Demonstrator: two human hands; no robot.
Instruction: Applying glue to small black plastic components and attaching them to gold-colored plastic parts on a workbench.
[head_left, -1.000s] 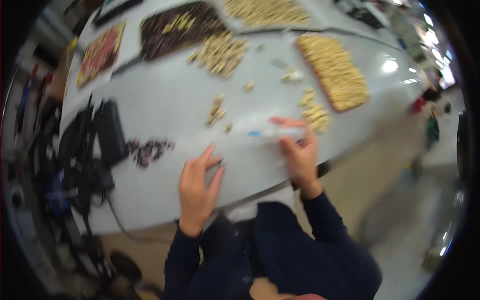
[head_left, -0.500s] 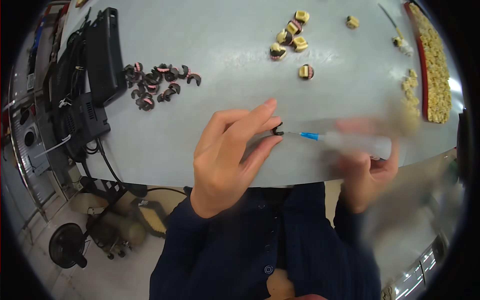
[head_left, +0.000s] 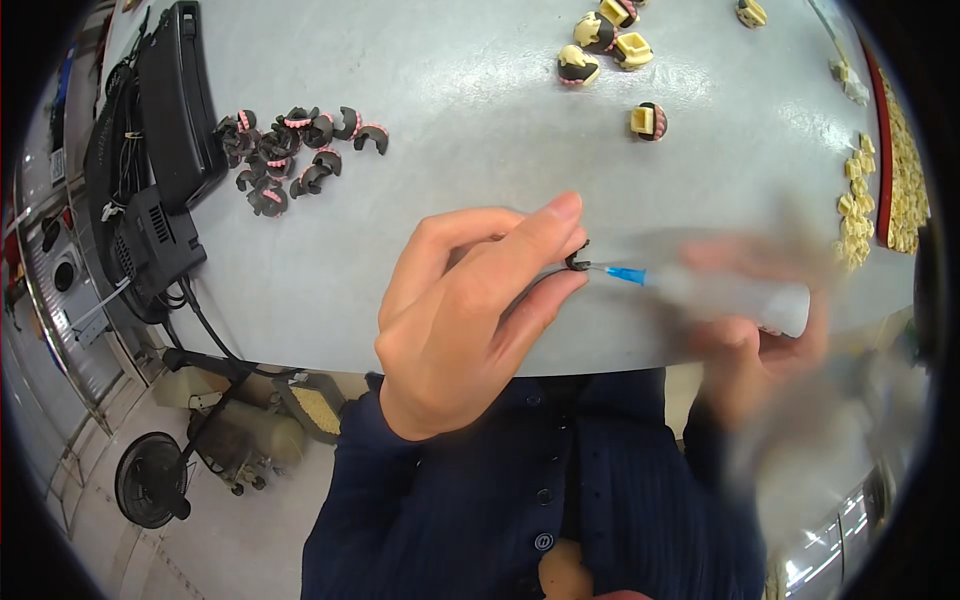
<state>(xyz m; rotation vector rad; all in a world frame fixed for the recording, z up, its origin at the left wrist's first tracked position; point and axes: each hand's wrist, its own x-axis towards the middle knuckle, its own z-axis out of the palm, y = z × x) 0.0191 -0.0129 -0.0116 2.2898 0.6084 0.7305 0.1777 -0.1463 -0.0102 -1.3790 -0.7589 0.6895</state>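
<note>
So the left hand (head_left: 465,305) has a tiny dark curved piece (head_left: 576,261) pinched between thumb and fingertips, held out over the grey table (head_left: 470,150) near its front edge. The right hand (head_left: 765,355) is wrapped around a whitish squeeze bottle (head_left: 735,297) lying roughly sideways, with its blue tip (head_left: 627,275) and thin needle aimed left at that piece. That hand's pretty smeared, so take this with a grain of salt, but I can't really tell if the needle is touching the piece or just beside it. Hands are apart, with the needle end bridging most of the gap. Over to the left there's a messy heap of dark arcs with pink ridges (head_left: 280,150), right next to a long black case (head_left: 180,100). Past the hands sits a cluster of cream-and-dark chunks (head_left: 605,45), plus a lone cream block with a dark and pink rim (head_left: 648,121) nearer the hands. Far right, a strip of loose cream bits (head_left: 856,205) lies near a red-edged tray (head_left: 884,150) full of similar ones.
</note>
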